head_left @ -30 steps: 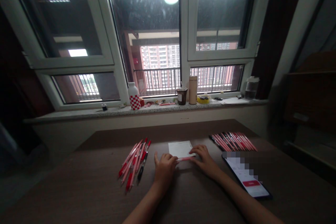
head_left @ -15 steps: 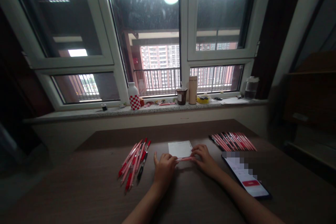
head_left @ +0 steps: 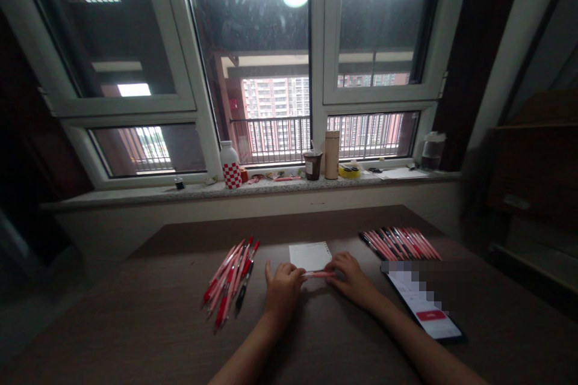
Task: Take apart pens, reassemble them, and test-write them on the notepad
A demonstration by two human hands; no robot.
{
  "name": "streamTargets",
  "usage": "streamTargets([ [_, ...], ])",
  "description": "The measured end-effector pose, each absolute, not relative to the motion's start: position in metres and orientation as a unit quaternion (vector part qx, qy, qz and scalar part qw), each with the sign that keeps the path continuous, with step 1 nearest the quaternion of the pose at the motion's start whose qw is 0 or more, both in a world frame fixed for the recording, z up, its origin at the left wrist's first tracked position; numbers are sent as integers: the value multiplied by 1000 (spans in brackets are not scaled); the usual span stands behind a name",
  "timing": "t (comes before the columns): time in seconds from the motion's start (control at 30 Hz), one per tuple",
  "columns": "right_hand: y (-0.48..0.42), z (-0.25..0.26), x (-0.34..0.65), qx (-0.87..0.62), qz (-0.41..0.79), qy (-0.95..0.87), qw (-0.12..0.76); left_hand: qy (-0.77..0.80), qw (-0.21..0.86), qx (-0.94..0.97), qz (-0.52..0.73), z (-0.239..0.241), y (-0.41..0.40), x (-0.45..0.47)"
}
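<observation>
My left hand point(head_left: 282, 293) and my right hand point(head_left: 351, 277) both pinch one pink pen point(head_left: 317, 274), held level between them just above the brown table point(head_left: 135, 325). A small white notepad point(head_left: 309, 255) lies right behind the pen. A loose pile of red and pink pens point(head_left: 231, 279) lies to the left of my left hand. A neater row of pink pens point(head_left: 400, 243) lies to the right, beyond my right hand.
A phone point(head_left: 424, 311) with a lit screen lies by my right forearm. The windowsill point(head_left: 135, 194) behind the table carries a red-checked bottle point(head_left: 230, 165), a dark cup point(head_left: 312, 165), a tan flask point(head_left: 332, 154) and a clear jug point(head_left: 432, 150). Dark furniture stands at the right.
My right hand has slid a little left along the pen, toward my left hand. The rest is as before.
</observation>
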State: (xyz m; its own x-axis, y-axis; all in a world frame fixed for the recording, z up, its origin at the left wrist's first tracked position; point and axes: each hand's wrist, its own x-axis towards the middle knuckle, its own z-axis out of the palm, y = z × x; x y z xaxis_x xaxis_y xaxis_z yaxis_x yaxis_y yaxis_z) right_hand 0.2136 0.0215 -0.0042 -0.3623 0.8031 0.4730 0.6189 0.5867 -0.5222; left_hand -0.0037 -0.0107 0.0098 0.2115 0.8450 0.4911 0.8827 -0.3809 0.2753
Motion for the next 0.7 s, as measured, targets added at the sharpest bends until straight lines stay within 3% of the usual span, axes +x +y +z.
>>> streamTargets([
  [0.27, 19, -1, 211, -447, 69, -816, 359, -556, 36, -775, -298, 10, -11, -3],
  [0.7, 25, -3, 217, -483, 72, -797, 355, -578, 58, -751, -314, 9, -11, -4],
])
